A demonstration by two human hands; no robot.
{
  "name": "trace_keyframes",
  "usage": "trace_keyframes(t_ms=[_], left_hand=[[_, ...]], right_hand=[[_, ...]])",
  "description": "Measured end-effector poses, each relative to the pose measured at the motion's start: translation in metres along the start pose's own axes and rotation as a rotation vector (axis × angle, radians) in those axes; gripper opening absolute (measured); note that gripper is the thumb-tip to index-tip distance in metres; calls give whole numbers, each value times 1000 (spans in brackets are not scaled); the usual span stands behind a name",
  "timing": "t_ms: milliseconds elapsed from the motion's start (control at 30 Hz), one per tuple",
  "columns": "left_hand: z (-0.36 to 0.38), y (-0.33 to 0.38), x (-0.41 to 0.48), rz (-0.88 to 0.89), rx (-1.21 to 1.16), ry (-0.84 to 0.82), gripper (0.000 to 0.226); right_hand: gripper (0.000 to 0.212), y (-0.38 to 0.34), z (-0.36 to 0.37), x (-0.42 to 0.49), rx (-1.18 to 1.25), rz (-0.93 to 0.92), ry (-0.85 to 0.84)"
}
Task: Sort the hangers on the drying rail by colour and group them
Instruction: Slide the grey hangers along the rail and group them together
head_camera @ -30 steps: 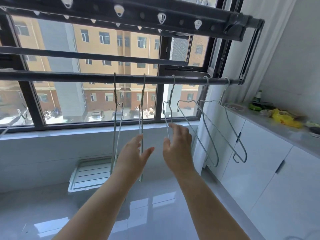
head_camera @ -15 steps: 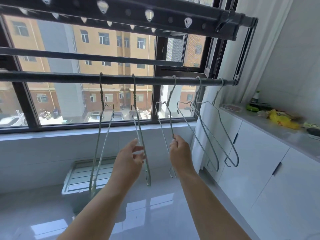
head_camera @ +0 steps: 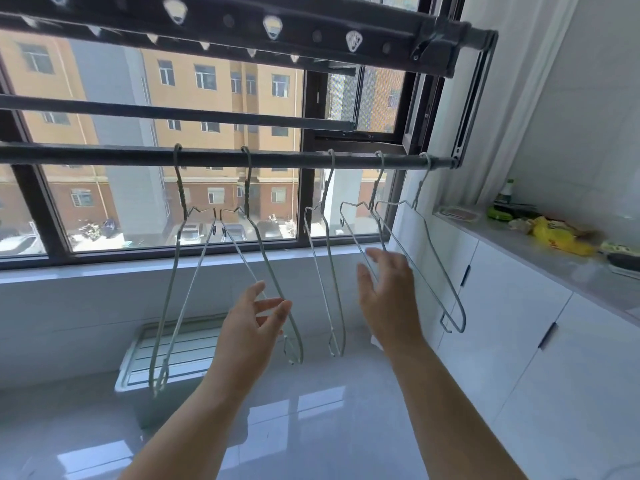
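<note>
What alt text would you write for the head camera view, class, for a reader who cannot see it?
Two bare hands, left hand and right hand, reach open towards five wire hangers hooked on a dark drying rail before a window. White cabinets stand on the right.

Five wire hangers on one drying rail (head_camera: 104,155), two hands raised.

The hangers hook at five spots: first (head_camera: 172,271), second (head_camera: 263,251), third (head_camera: 327,271), fourth (head_camera: 356,233), fifth (head_camera: 433,258). Left hand (head_camera: 251,327) and right hand (head_camera: 389,296) make two.
</note>
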State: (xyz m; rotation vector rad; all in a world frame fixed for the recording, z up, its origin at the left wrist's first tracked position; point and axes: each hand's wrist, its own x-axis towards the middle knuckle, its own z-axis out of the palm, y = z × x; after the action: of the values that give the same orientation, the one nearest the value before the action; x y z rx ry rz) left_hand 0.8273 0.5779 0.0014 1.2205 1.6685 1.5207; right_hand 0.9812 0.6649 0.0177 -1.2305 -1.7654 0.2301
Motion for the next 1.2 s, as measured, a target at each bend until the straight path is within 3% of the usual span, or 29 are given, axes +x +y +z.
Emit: trace_keyframes(t_ms=[67,200,267,467,800,867,933,1000,1100,1200], left_hand=[[3,0,-2,-8,41,-7,62],[10,0,-6,-37,64,-13,65],[13,0,-8,-47,52,-4,62],[17,0,-8,-58,26,-3,55],[20,-1,-9,-65,4,-3,52],[20,-1,-10,-65,3,1,52],[21,-2,-11,-64,2,3,53],[21,-2,-12,-64,4,8,53],[21,-1,-14,-59,3,25,53],[18,1,-17,-57,7,23,54]], right_hand=[[40,16,-13,16,-140,10,75],[54,44,-15,34,-124,373,-308],[47,51,-8,32,-57,431,-350],[39,56,-3,33,-6,334,-203],[38,59,-8,32,-125,277,-203],[40,49,-10,28,-279,148,-87],[39,30,-7,24,-248,-41,22],[44,8,4,18,-72,-62,-114],[58,-12,29,14,153,189,-500],[47,-12,45,15,257,278,-442]])
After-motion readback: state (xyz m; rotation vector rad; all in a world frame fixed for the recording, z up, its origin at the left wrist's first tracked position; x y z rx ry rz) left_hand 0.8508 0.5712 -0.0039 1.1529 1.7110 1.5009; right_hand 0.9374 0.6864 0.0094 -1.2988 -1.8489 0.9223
